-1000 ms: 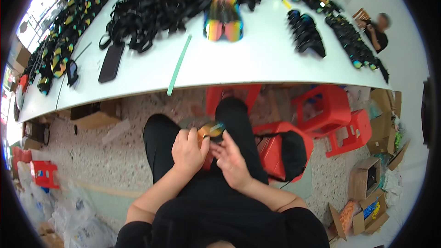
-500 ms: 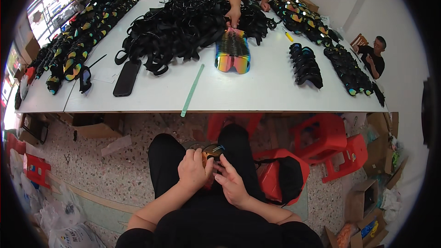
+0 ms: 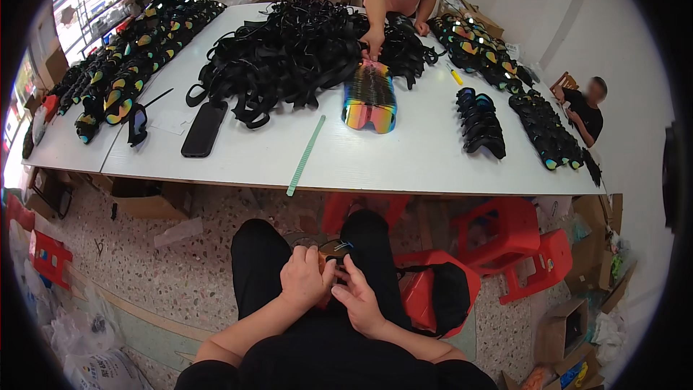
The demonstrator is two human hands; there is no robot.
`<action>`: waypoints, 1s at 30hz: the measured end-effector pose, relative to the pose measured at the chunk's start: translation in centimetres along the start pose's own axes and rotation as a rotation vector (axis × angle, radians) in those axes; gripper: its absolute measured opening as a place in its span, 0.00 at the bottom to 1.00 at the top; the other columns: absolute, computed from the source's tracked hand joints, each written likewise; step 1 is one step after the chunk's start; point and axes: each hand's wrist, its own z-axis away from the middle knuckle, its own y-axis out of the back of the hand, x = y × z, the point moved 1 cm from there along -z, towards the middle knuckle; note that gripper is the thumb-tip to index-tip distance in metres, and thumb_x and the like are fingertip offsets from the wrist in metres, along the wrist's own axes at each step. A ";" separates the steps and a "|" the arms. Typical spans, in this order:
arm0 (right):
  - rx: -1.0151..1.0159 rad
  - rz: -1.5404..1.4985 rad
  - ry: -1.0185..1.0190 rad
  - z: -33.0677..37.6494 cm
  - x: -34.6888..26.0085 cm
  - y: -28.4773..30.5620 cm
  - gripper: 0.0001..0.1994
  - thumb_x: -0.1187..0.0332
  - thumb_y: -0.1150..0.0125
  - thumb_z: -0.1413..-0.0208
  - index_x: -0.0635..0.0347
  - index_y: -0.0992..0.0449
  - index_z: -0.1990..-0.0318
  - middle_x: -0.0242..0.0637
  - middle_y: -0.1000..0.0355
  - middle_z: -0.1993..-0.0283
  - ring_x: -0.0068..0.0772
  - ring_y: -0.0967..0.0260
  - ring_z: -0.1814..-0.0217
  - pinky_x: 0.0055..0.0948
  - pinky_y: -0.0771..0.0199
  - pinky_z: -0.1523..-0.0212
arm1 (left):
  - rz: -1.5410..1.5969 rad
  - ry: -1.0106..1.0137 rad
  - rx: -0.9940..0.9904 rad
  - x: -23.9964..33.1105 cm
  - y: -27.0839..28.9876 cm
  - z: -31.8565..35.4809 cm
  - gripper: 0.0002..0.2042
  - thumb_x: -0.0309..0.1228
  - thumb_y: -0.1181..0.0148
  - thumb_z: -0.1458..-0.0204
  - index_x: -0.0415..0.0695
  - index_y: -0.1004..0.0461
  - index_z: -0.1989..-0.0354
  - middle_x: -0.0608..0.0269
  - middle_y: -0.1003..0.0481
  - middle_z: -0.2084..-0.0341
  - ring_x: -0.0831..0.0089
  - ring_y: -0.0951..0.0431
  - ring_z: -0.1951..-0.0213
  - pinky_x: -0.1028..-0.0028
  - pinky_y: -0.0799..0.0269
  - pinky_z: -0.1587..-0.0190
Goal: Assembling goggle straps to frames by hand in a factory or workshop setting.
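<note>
- A small tinted eyewear piece [image 3: 333,248], amber with a dark edge, is held above the person's lap, between the knees; its underside is hidden by the fingers.
- The left hand [image 3: 304,276] is closed around the piece's left part, fingers curled over it, thumb pointing toward the other hand; the right hand [image 3: 359,299] is narrow, thumb and forefinger at the right end, the other fingers bent loosely below; whether those lower fingers touch the piece, I cannot tell.
- Beyond the knees stands a white table [image 3: 249,170]; near its front edge lies a green strip [image 3: 306,155], slanting, with a black phone [image 3: 204,130] to its left.
- Behind the strip, to its right, is a row of mirrored lenses [image 3: 369,114], pink, yellow and blue; a co-worker's hand [image 3: 372,41] reaches its far end; a heap of black straps [image 3: 281,58] spreads to its left.
- On the right lie a short row of dark goggles [image 3: 480,123] and a longer bank of goggles [image 3: 545,130]; more goggles [image 3: 121,90] line the left side.
- Below, right of the lap, a black bag [image 3: 450,296] hangs over a red stool [image 3: 419,302].
</note>
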 end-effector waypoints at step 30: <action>0.556 -0.550 -0.418 -0.5 2.7 3.3 0.04 0.72 0.36 0.42 0.55 0.26 0.65 0.30 0.24 0.66 0.24 0.25 0.62 0.24 0.23 0.56 | 0.026 -0.058 -0.128 1.1 0.0 2.0 0.21 0.47 0.36 0.52 0.39 0.27 0.63 0.54 0.29 0.70 0.58 0.22 0.70 0.65 0.25 0.72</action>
